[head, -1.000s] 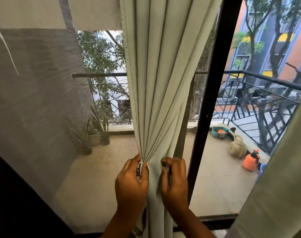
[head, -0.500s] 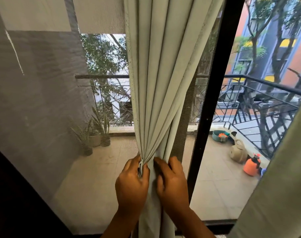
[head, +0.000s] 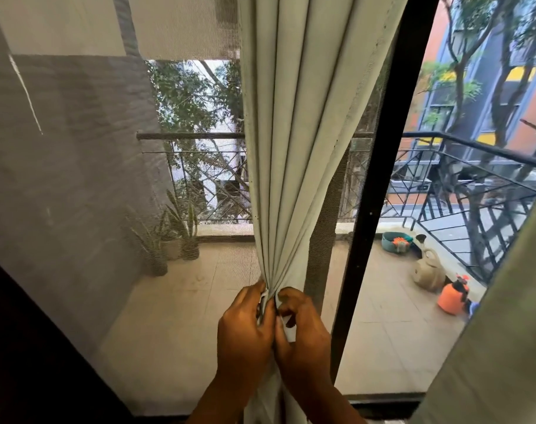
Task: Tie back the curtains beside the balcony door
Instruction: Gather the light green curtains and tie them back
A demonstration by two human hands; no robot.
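Two bare hands and forearms show at the bottom of the view. The left hand (head: 245,335) has no glove, ring or watch that can be seen, and its forearm is uncovered down to the frame's edge, with no sleeve in sight. The right hand (head: 306,338) is likewise bare, and its wrist and forearm are unclothed as far as they show. The fingernails look short and unpainted where visible.
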